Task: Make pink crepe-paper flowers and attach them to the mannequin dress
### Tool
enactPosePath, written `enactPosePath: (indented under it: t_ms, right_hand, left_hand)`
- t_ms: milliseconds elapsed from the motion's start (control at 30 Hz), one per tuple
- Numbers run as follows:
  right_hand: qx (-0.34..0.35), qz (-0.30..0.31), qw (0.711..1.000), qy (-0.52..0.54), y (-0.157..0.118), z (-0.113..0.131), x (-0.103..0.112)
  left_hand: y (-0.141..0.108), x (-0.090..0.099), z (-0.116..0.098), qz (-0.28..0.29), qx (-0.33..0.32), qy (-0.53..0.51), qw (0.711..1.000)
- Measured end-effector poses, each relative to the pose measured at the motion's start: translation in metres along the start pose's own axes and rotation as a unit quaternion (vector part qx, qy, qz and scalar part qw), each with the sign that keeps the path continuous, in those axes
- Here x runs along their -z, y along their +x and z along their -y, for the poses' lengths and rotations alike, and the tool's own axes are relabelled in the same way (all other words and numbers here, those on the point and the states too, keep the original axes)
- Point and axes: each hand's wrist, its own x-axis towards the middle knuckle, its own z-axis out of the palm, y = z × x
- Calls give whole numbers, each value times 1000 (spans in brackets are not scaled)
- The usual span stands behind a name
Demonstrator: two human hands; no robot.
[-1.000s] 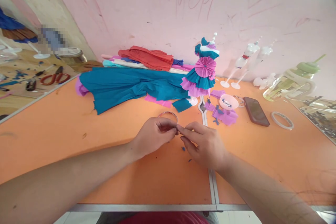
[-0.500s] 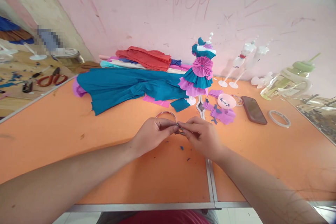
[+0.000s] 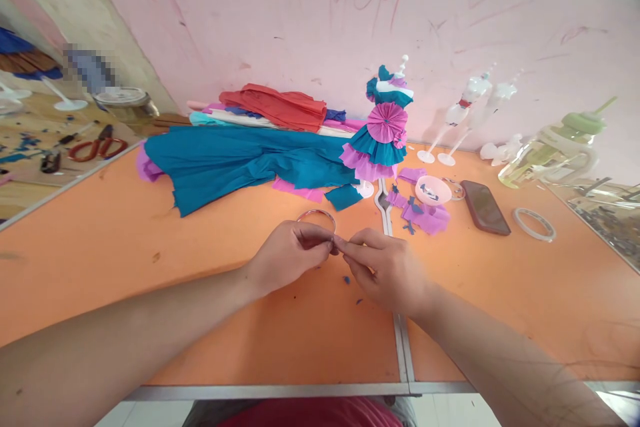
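Observation:
My left hand (image 3: 287, 255) is closed, thumb and forefinger pressed together above the orange table. A thin shiny ring (image 3: 317, 212), perhaps a narrow tape roll, shows its upper curve behind these fingers; they hide the rest. Against the left fingertips, my right hand (image 3: 387, 270) pinches with thumb and forefinger. Whatever lies in that pinch is too small to make out. Just beyond the hands stands a small white dress form (image 3: 387, 121) in teal and purple ruffled crepe paper, with a purple rosette in front. Dark blue scraps (image 3: 346, 279) lie below the fingertips.
Teal crepe paper (image 3: 240, 157) and a red roll (image 3: 275, 107) lie by the wall. Rightward are a pink bowl (image 3: 433, 191), purple scraps (image 3: 430, 219), a phone (image 3: 485, 207), a clear ring (image 3: 534, 224) and a bottle (image 3: 555, 150). Orange-handled pliers (image 3: 97, 147) rest far left.
My fingertips have drawn closer together and shifted slightly left, covering the grey bit that showed beneath them. The right forefinger is straighter. The view has tilted a little.

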Motion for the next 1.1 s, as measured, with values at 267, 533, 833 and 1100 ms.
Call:
enactPosePath:
  t_ms: [267,533,833,1100]
  right_hand:
    - [-9,-10,1000,4,0,-8,-4]
    - [-76,-61,994,39,6,0,1]
    - [-108,-11,993,44,7,4,-3]
    - [-164,32,984,63,10,1,-3]
  left_hand:
    - [3,1,5,19,20,24,999]
    - [0,0,-5,29,42,37,998]
    - [-6,-3,-8,25,10,103,994]
    - [-5,-3,-7,56,8,31,998]
